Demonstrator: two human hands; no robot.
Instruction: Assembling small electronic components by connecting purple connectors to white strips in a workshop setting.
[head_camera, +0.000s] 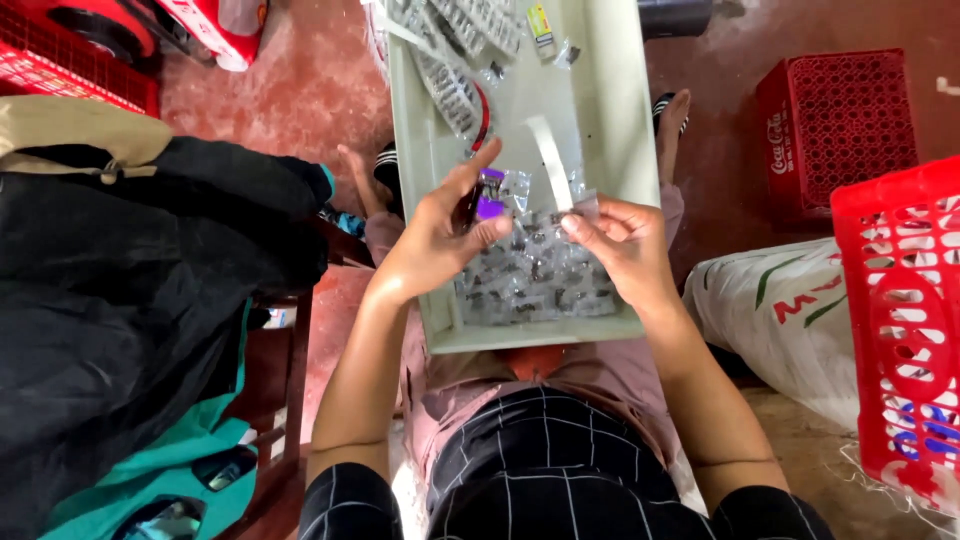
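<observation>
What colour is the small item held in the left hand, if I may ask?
Purple, with a dark part; the head view shows the small item.

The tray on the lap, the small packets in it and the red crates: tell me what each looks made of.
Tray: likely hard plastic, pale green, smooth and matte. Packets: thin clear plastic film, since it glints and shows dark bits inside. Crates: moulded red plastic, lattice walls.

You hold a shiny purple plastic piece (489, 194). The little bags (535, 275) are clear, glossy plastic. The pale green tray (620, 120) looks smooth and matt. The red crate (900, 320) is hard plastic. The red floor (310, 85) looks rough.
</observation>
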